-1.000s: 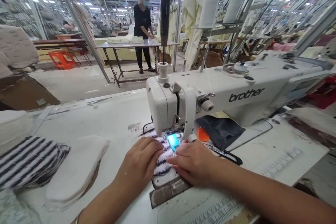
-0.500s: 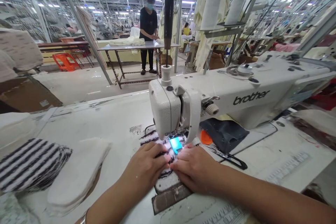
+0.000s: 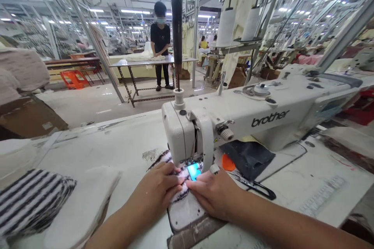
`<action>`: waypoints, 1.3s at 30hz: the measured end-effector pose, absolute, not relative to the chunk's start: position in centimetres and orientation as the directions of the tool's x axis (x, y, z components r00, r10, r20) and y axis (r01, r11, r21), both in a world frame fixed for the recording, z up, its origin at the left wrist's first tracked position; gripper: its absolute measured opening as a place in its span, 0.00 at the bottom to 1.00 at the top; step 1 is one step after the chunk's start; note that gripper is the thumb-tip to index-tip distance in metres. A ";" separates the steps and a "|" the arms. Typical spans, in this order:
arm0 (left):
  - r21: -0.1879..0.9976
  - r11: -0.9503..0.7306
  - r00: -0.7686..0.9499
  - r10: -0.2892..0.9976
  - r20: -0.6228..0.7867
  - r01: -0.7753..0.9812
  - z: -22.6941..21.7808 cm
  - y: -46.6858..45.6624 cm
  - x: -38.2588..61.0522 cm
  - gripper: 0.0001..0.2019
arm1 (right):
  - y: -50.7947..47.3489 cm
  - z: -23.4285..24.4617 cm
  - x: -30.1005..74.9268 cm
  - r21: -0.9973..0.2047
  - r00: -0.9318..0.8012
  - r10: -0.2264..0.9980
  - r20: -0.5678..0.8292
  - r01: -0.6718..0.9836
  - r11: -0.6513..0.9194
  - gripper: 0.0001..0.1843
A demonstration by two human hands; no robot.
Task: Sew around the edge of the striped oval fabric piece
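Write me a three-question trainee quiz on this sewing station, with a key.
1. Multiple choice: what is the left hand resting on? a) the dark cloth; b) the striped fabric; c) the white cut pieces.
2. True or false: the sewing machine carries no brand lettering.
3. Count: how many white thread cones stand on the rack behind the machine?

Key: 1. b. 2. False; the arm reads "brother". 3. Two.
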State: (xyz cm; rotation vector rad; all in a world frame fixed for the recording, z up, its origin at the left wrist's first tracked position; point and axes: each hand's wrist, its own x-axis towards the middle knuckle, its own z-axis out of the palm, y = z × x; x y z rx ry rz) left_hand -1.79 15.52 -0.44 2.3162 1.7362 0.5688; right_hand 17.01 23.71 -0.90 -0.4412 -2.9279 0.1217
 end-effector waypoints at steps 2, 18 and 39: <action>0.327 -0.388 0.339 0.920 0.197 0.862 0.3 15.6 -2.6 0.06 | 23.7 -1.1 17.0 -0.107 -0.931 0.313 0.187 0.298 0.949 0.11; 0.157 -0.142 0.091 0.951 0.295 0.977 -2.5 14.1 0.2 0.07 | 24.4 -1.4 18.5 -0.167 -0.888 0.177 0.424 0.115 0.979 0.12; 0.333 -0.041 0.002 0.993 0.117 0.942 0.7 15.2 -4.9 0.12 | 23.2 -1.8 16.9 -0.149 -0.963 0.137 0.234 0.104 0.983 0.09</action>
